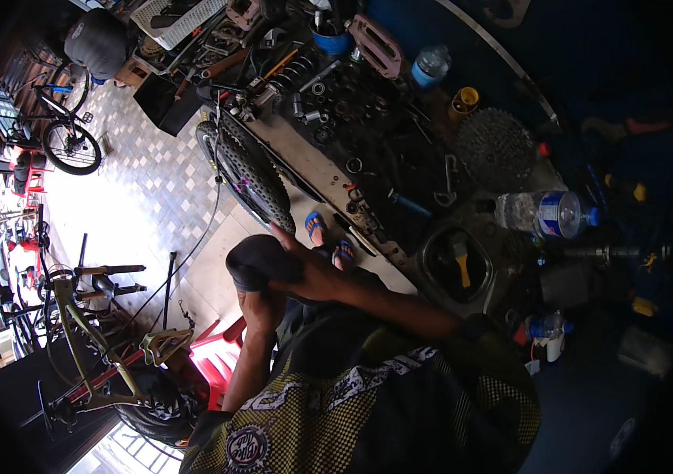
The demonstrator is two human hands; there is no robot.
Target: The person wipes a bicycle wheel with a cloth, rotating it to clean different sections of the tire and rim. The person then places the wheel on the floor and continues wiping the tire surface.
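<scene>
The right hand is bent around the near right side of a dark, rounded thing, with one digit standing clear along its far edge; it looks to be gripping rather than resting. The left hand sits under the same thing, which hides its fingers, so I cannot tell how far it is closed. The pairing suggests that the left hand bears the weight while the right hand steadies the side. Whether the thing is padded, cloth or hard is too dark to make out.

Just left of the left hand is a red plastic chair. Beyond the hands are the feet in blue sandals and a knobby tyre leaning by the tabletop edge, probably propped there to keep it upright.

To the right of the right hand, on the tabletop, a yellow-handled brush rests in a round basin, perhaps to keep its bristles off the surface. Past it a clear bottle lies on its side.

Well apart, far to the left, a bicycle stands on the paving.
</scene>
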